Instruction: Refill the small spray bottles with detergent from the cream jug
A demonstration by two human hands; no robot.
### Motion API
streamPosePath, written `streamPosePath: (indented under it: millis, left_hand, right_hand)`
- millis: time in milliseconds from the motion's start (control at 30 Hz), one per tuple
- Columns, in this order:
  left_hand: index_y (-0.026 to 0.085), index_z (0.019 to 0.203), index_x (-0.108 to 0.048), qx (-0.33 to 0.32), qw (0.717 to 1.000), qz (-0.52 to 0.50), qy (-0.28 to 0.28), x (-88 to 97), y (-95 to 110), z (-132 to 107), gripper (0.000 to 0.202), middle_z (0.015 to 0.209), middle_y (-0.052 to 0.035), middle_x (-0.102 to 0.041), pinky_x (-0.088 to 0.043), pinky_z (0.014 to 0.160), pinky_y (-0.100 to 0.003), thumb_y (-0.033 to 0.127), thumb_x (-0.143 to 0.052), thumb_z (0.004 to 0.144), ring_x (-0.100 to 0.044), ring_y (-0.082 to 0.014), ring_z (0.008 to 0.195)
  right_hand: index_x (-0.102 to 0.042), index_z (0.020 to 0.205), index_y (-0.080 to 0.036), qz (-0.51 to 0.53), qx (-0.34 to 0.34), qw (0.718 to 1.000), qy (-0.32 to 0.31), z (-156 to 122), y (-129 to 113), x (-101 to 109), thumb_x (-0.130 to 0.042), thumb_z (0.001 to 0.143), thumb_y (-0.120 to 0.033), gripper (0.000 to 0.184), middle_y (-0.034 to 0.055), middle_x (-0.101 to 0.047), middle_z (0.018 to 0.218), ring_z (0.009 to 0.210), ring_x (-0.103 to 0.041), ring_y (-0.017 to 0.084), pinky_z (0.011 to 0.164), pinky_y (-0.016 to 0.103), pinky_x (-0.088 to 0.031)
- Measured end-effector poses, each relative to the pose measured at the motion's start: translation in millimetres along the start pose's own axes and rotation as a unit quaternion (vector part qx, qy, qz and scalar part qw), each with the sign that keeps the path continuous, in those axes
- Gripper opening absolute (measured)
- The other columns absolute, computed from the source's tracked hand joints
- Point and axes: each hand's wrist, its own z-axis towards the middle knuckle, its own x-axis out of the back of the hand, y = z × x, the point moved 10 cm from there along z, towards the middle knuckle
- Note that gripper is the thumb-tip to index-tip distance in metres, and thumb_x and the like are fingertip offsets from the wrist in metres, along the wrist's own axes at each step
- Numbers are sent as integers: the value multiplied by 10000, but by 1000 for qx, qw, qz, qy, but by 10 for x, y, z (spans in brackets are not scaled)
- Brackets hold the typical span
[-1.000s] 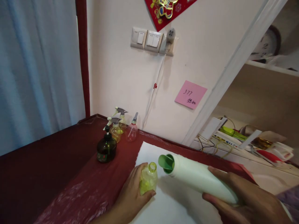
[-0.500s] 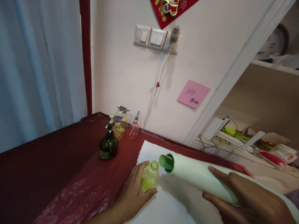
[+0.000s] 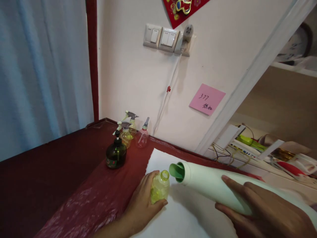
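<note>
Both hands closed on bottles. Left hand (image 3: 140,211) wraps a small clear plastic bottle (image 3: 160,188), uncapped, yellow-green inside, held nearly upright over the white paper sheet (image 3: 178,215). Right hand (image 3: 264,211) grips a white plastic bottle (image 3: 213,186), lying tilted above the sheet's right part; its green spout (image 3: 176,172) sits just beside the small bottle's mouth, apart from it. Beyond the sheet's far left corner stand a dark brown pump bottle (image 3: 116,155) and three small spray bottles (image 3: 126,138).
</note>
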Motion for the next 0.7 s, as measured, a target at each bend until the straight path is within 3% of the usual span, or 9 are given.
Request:
streamPosePath:
  millis: [267,467,700]
  left_hand:
    - [212,1444,-405,5,1000,4,-4,-1,-2,0,766,1478,-142,-491,-307,1186,-499,215,-693,735,-427,-328,1387]
    - [212,1438,-414,2,1000,3,-8,-6,12,-7,750,1481,-143,-489,-300,1191,-500,220,-688,740,-422,-327,1392]
    - [214,1445,-405,2,1000,7,-9,-10,-8,2,760,1491,-140,-480,-303,1188,-502,214,-695,743,-417,-324,1395]
  right_hand:
    - [-612,1268,-177,-30,58,998,13,55,-116,54,-521,989,-510,443,15,-636,744,619,-649,194,570,318,-434]
    - [-614,1284,-158,-23,68,997,33,96,-158,134,-537,991,-487,447,22,-637,769,639,-641,188,614,323,-452]
    - [-622,1254,-145,-30,78,996,32,154,-211,149,-504,1005,-479,433,29,-631,735,603,-642,201,558,325,-447]
